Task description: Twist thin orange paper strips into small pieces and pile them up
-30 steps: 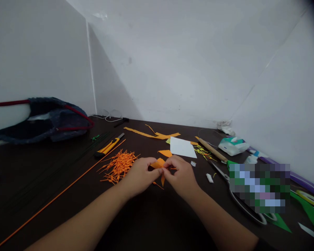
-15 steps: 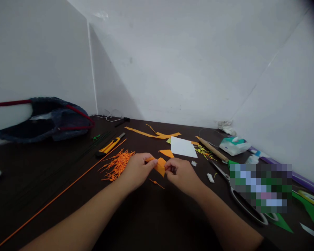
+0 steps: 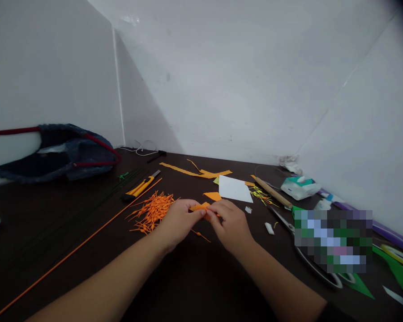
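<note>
Both hands [image 3: 177, 220] [image 3: 231, 223] pinch a thin, papery orange piece [image 3: 201, 205] near a spiky heap of bulbous orange strands [image 3: 156, 209].

A left-hand grip [image 3: 179, 222] and a right-hand grip [image 3: 233, 222] meet at a small piece of orange paper [image 3: 199, 207], pinching it above a dark surface [image 3: 195, 286]. A pile of orange stems [image 3: 154, 211] lies just beside the left, near a yellow cutter [image 3: 141, 188] and a long orange stick [image 3: 87, 239]. Ahead rests a white sheet [image 3: 235, 188]; to the right, scissors [image 3: 291, 229].
</note>
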`<move>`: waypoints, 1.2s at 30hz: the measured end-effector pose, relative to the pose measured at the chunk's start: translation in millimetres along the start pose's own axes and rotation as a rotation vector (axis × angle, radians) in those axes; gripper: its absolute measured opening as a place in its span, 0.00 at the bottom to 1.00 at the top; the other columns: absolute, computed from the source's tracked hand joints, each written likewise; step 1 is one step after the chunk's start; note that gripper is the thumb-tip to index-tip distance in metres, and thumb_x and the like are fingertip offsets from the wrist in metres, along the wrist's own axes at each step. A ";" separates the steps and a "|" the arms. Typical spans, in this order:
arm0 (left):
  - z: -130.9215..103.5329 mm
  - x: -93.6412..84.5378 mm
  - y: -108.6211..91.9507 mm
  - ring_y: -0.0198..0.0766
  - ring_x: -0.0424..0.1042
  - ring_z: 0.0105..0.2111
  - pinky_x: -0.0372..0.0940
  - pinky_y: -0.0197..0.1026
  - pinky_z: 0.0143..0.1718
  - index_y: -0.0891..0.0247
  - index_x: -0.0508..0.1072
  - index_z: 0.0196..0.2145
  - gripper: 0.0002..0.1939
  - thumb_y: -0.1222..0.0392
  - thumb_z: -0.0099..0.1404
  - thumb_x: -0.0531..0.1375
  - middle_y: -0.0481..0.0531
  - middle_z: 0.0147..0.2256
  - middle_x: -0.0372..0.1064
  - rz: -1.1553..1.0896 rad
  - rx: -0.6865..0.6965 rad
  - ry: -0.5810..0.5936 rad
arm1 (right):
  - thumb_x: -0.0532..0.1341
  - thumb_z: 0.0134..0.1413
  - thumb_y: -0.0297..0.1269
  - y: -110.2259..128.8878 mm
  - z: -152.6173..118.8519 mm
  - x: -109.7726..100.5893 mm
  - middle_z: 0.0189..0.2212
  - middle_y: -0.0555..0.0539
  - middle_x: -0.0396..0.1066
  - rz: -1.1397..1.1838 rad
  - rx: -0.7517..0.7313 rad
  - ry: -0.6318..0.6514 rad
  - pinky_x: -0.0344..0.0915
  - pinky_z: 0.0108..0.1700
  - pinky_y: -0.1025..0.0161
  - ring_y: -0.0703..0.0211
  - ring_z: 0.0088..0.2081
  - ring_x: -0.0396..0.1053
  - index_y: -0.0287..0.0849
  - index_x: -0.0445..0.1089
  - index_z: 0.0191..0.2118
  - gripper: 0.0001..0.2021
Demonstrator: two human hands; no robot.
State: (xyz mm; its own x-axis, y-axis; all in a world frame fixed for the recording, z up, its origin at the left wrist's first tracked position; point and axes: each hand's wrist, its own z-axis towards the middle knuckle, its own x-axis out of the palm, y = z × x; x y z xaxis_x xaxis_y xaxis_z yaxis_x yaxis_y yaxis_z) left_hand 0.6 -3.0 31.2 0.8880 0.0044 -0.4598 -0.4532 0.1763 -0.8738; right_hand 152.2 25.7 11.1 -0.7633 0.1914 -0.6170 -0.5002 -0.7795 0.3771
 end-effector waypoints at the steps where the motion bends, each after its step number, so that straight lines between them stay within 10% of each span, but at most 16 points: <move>1: -0.1 0.5 1.0 0.34 0.62 0.25 0.54 0.36 0.24 0.63 0.71 0.27 0.12 0.55 0.56 0.52 0.48 0.25 0.68 -0.022 -0.016 0.009 | 0.53 0.51 0.28 -0.4 -0.2 -0.2 0.29 0.46 0.69 -0.031 -0.016 0.000 0.62 0.38 0.60 0.58 0.35 0.65 0.42 0.68 0.31 0.07; 22: 2.1 -3.5 2.3 0.32 0.59 0.23 0.53 0.35 0.24 0.64 0.71 0.25 0.07 0.58 0.52 0.56 0.46 0.21 0.64 -0.002 -0.002 0.096 | 0.60 0.39 0.30 0.2 1.7 0.7 0.19 0.54 0.61 0.389 0.389 0.130 0.58 0.23 0.69 0.67 0.21 0.59 0.42 0.61 0.24 0.05; 36: 8.7 -12.9 11.4 0.35 0.67 0.28 0.59 0.38 0.32 0.64 0.70 0.25 0.12 0.53 0.56 0.56 0.50 0.27 0.70 -0.423 -0.073 0.059 | 0.58 0.47 0.28 -5.9 2.9 -10.5 0.26 0.48 0.70 0.176 -0.110 -0.030 0.64 0.32 0.63 0.62 0.29 0.67 0.43 0.70 0.29 0.05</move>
State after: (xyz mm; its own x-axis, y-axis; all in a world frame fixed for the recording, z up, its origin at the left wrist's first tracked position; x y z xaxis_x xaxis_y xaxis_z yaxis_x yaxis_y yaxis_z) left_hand -15.4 7.5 28.6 0.9917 -0.1102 -0.0656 -0.0569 0.0805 -0.9951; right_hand 161.9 30.1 17.4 -0.8475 0.0627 -0.5270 -0.3116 -0.8627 0.3984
